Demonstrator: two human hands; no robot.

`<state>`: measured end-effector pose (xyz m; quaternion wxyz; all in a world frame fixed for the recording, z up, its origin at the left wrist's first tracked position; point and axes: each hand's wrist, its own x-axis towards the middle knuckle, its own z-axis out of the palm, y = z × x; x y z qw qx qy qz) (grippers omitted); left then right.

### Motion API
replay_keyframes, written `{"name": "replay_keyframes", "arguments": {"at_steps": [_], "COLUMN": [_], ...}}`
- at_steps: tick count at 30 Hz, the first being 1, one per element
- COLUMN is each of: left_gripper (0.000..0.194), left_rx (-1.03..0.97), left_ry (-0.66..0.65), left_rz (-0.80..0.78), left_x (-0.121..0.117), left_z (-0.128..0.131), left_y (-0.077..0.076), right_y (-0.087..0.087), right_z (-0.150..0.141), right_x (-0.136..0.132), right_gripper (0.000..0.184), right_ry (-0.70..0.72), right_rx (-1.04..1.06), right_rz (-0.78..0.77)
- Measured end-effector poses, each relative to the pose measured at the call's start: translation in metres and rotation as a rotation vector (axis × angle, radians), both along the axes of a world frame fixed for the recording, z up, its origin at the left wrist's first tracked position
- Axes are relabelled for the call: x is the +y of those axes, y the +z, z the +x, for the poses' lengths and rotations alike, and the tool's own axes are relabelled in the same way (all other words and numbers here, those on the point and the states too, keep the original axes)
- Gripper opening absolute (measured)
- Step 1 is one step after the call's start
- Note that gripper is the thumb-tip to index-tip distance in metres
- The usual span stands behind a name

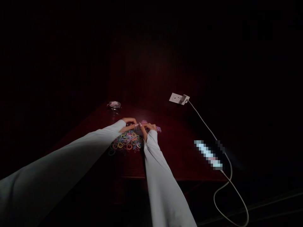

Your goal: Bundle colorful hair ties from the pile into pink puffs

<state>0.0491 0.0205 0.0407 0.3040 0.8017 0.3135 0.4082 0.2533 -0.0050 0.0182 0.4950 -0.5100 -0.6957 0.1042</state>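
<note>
Head view: looking down at dark red table point(170, 154), mostly lost in shadow round the edges

Got left hand point(131, 123) and right hand point(148, 127) close together near the middle, coming out of long pale sleeves point(163, 186). Seeing both with fingers curled and thumb tips nearly meeting; can't tell at this size whether touching, or whether pinching anything

Have pile of coloured loops point(127, 142) on the table, just on the near side of left hand and between the two sleeves; can pick out yellow, orange, pink and green rings, overlapping and tangled. Also seeing dark grey patch point(140, 130) right under the hands, by the pile; too dim to identify. Got pink-purple bunch point(158, 129) just beyond right hand, partly hidden by it

Farther back, to the left: seeing round clear container point(114, 105) on the table, well apart from the hands

Off to the right: seeing white wall socket point(175, 98) with charger plug point(186, 99) in it, then white cable point(205, 125) running down past pixelated bright object point(208, 154) and looping below the table edge
</note>
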Motion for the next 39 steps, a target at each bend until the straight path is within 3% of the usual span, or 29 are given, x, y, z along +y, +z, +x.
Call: {"name": "replay_keyframes", "arguments": {"at_steps": [5, 11, 18, 23, 29, 34, 36, 39], "left_gripper": [0.033, 0.027, 0.031, 0.032, 0.033, 0.036, 0.035, 0.035], "left_rx": [0.02, 0.053, 0.026, 0.042, 0.064, 0.05, 0.043, 0.053], "left_ry": [-0.005, -0.028, 0.023, 0.005, -0.015, -0.015, -0.006, 0.001], "left_rz": [0.038, 0.041, 0.048, 0.025, 0.032, 0.071, 0.072, 0.062], "left_x": [0.0, 0.002, 0.008, 0.008, 0.009, 0.013, 0.013, 0.012], "left_z": [0.0, -0.001, -0.004, -0.004, -0.004, 0.0, 0.0, -0.001], "left_y": [0.002, -0.004, -0.006, -0.006, -0.006, -0.011, -0.012, -0.011], "right_y": [-0.001, -0.004, -0.004, 0.006, 0.012, 0.003, -0.002, -0.01], "right_z": [0.0, 0.003, 0.064, 0.107, 0.114, 0.114, 0.116, 0.12], "right_x": [-0.002, -0.004, 0.005, 0.007, 0.025, 0.038, 0.041, 0.044], "right_gripper": [0.027, 0.027, 0.034, 0.038, 0.031, 0.041, 0.045, 0.048], "right_ry": [0.016, -0.099, -0.5, -0.732, -0.656, -0.53, -0.518, -0.624], "right_rx": [-0.078, -0.163, -0.075, -0.083, -0.23, -0.318, -0.268, -0.053], "right_rz": [-0.048, -0.026, 0.041, -0.058, -0.118, -0.087, -0.102, -0.123]}}
